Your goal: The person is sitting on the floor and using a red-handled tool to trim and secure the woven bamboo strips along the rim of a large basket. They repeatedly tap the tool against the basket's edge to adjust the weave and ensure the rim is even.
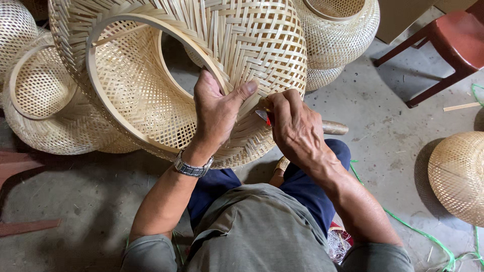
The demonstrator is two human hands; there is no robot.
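Note:
A large woven bamboo basket (252, 45) rests tilted over my lap, its round rim (101, 100) facing left. My left hand (217, 111) grips the rim's near edge, thumb pressed on the outer weave; a metal watch sits on that wrist. My right hand (295, 126) is closed around a small tool with a red part (265, 117), its tip held against the weave just beside my left thumb. The tool's tip is mostly hidden by my fingers.
More woven bamboo baskets stand at the left (45, 100), behind (343, 30) and at the right (459, 176). A red-brown chair (448, 45) stands at the upper right. Green strapping (418, 231) trails over the concrete floor. A wooden handle (335, 127) lies beyond my knee.

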